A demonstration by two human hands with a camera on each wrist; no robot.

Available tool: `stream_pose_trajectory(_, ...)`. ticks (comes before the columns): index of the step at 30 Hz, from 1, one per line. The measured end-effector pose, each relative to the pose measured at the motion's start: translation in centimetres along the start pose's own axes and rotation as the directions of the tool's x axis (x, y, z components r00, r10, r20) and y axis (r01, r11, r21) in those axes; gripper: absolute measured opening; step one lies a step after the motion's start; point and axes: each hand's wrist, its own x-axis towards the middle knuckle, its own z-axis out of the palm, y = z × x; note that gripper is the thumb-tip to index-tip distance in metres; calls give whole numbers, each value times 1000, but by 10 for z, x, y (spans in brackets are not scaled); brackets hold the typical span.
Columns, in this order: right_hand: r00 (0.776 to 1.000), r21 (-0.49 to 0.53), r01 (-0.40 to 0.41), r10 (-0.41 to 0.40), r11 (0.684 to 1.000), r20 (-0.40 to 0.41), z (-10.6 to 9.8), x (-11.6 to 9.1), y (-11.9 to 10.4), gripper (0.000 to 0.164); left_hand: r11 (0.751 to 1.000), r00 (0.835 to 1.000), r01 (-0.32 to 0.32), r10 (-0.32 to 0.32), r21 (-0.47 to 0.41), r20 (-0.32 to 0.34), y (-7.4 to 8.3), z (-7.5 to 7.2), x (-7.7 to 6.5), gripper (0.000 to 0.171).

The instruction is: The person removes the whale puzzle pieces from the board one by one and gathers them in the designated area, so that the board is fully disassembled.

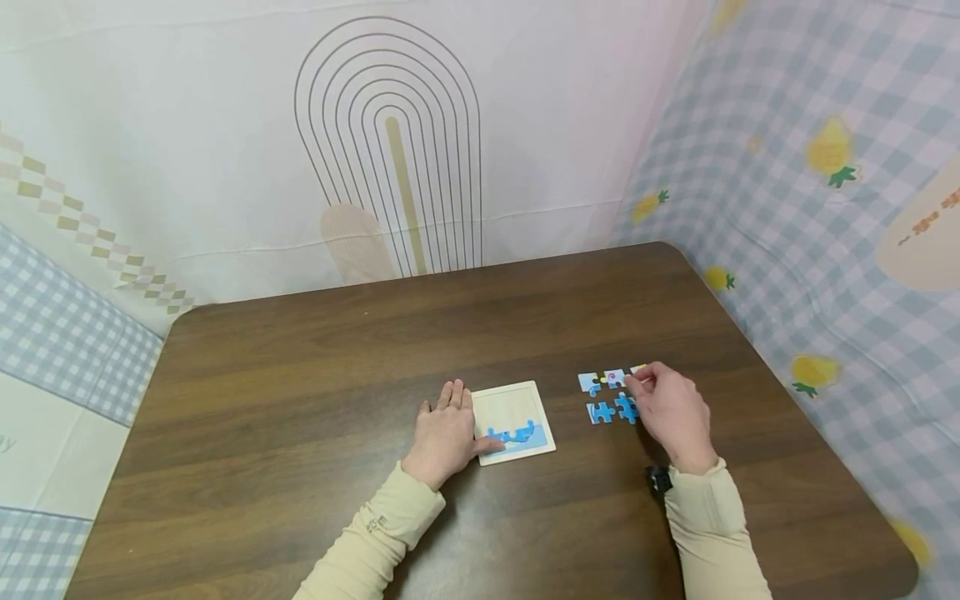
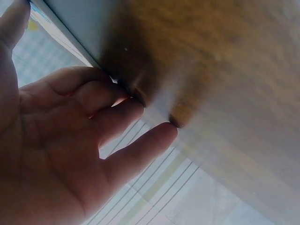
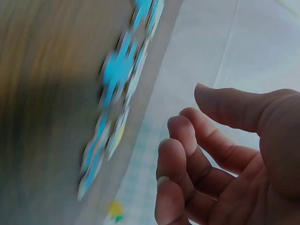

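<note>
A square puzzle tray with a pale wooden rim lies mid-table. Blue puzzle pieces sit along its near side. My left hand rests at the tray's left edge, fingers extended, with the thumb over its lower left corner. In the left wrist view, the fingertips touch the table alongside the tray. My right hand hovers over loose puzzle pieces to the right. The right wrist view shows its fingers loosely bent, thumb apart from them and nothing between. It partly hides the rightmost pieces.
The loose pieces lie in two short rows, the far one with white, yellow and blue pieces. A brown wooden table carries everything. Patterned cloth hangs behind its far edge and along both sides. A black wristband circles the right wrist.
</note>
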Motion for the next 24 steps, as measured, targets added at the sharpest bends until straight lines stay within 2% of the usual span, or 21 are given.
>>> stream_pose_trajectory(7, 985, -35, 172, -171, 985, 24, 23, -5, -39, 21, 1000, 1000, -5, 5, 4, 1, -1, 1, 1, 105)
stream_pose_trajectory(14, 942, -51, 332, -327, 942, 78, 49, -16, -73, 15, 1000, 1000, -2, 2, 4, 11, -2, 1, 1, 105)
stream_pose_trajectory(18, 898, -9, 415, -409, 910, 161, 60, -23, -87, 12, 1000, 1000, -3, 3, 14, 5, -1, 2, 2, 105)
stream_pose_trajectory(24, 805, 51, 518, -506, 854, 311, 71, -29, -101, 21, 1000, 1000, -4, 4, 14, 1, -2, 2, 2, 103)
